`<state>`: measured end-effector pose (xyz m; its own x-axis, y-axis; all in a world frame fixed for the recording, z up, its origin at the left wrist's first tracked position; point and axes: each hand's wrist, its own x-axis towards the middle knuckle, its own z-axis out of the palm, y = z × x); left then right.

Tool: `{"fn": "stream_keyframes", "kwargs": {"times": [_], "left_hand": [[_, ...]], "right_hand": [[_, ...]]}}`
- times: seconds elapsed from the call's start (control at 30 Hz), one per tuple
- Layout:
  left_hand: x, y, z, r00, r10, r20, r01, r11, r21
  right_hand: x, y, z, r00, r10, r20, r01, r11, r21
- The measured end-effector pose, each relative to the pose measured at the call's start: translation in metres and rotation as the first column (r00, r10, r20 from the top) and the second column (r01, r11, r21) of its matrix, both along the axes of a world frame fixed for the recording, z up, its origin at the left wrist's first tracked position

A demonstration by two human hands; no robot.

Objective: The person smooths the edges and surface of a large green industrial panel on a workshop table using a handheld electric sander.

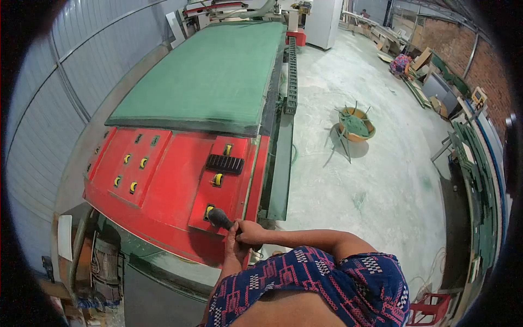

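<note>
A dark grey tool with a rounded end points over the near right corner of a red machine panel. My left hand is closed around its near end. Against that grip, my right hand is closed too, its fingers curled at the same end of the tool. The tool's handle is mostly hidden by my hands. Farther up the panel lies a black ribbed block, between yellow rollers set into the red surface.
Beyond the panel stretches a machine bed coated in green, with a cable chain along its right side. An orange basin of green material stands on a stand on the floor. A person crouches far right near stacked boards. A motor sits lower left.
</note>
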<state>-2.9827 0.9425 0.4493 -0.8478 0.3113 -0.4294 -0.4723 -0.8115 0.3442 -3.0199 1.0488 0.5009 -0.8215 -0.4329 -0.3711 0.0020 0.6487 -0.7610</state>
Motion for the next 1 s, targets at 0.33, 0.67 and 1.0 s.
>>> {"fn": "stream_keyframes", "kwargs": {"times": [0.33,0.67,1.0], "left_hand": [[0.002,0.002,0.01,1.0,0.025,0.001,-0.025,0.999,-0.022],[0.001,0.003,0.018,0.999,0.02,-0.048,-0.022,0.998,-0.051],[0.005,0.005,0.021,1.0,0.021,-0.004,-0.022,0.999,-0.05]], "right_hand": [[-0.001,0.001,0.003,0.999,0.043,0.022,-0.041,0.998,-0.049],[-0.004,0.001,-0.008,0.996,0.092,-0.011,-0.092,0.995,-0.033],[-0.004,0.0,-0.001,0.995,0.102,0.005,-0.102,0.995,-0.008]]}}
